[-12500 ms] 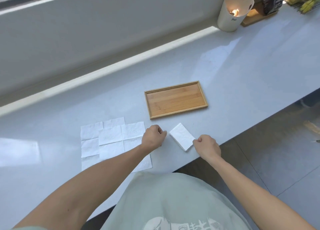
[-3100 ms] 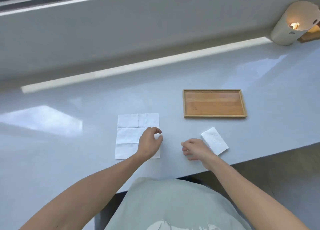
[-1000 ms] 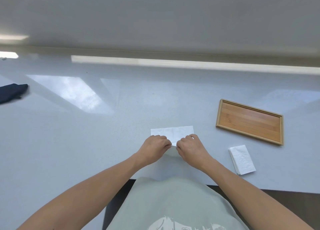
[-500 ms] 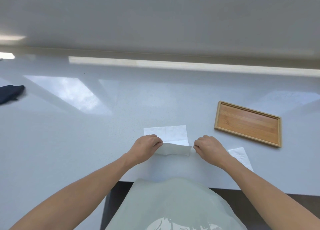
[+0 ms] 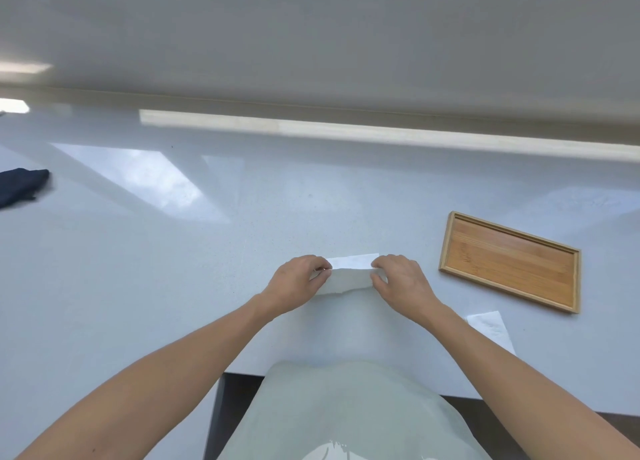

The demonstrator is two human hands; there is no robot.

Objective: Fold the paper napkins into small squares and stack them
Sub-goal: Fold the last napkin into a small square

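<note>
A white paper napkin [image 5: 350,273] lies on the pale counter in front of me, its near flap lifted and curled over toward the far edge. My left hand [image 5: 298,281] pinches the flap's left end, and my right hand [image 5: 401,281] pinches its right end. A second napkin [image 5: 491,327], folded small, lies flat near the counter's front edge at the right, partly hidden by my right forearm.
An empty wooden tray [image 5: 509,260] sits to the right of my hands. A dark blue cloth [image 5: 19,186] lies at the far left edge. A low wall [image 5: 311,44] runs along the back of the counter [image 5: 173,251], whose front edge is close to my body.
Both hands have carried the napkin's near flap up and away from me, so less of the far half shows. My right forearm covers more of the folded napkin.
</note>
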